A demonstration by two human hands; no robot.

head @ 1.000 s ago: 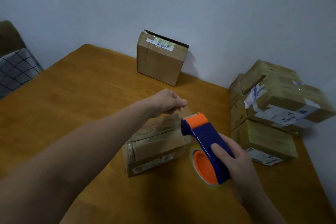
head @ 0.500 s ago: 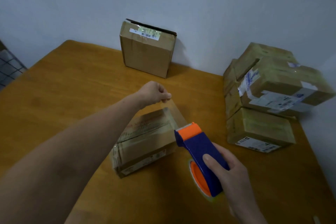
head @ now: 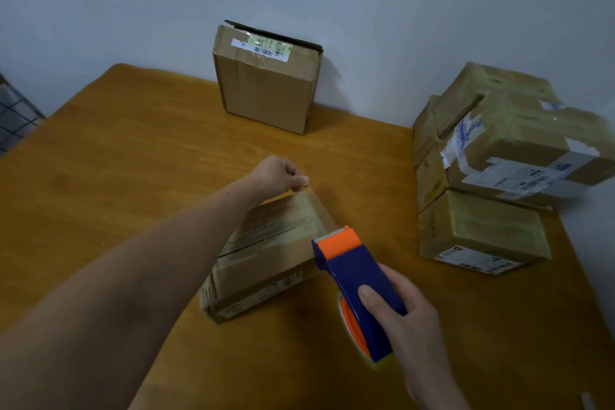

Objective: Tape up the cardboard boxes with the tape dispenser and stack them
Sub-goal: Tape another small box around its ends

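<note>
Box being taped: the flat brown cardboard box (head: 266,260) lies near the middle of the wooden table (head: 116,160), under the stretched tape.
Pinch: the left hand (head: 278,175) has its fingers curled and nips the free end of the clear tape strip (head: 321,210) above the box's far edge.
Grip: the right hand (head: 409,319) wraps the handle of the blue-and-orange plastic tape dispenser (head: 356,280), thumb on top, just right of the box.
Tape: it runs taut from the pinch to the orange head; whether it touches the lid cannot be told.
Other boxes: an upright cardboard box (head: 266,90) stands far off against the wall, and a stack of taped boxes (head: 506,150) sits at the right.
Handling, box: probably light, with stiff faces and softer flaps. It is best held by opposite side edges.
Handling, tape: thin and sticky, and likely to fold on itself if slack, so it wants pinching at the very end.
Handling, dispenser: rigid. The handle is the place to hold it, clear of the cutter.
</note>
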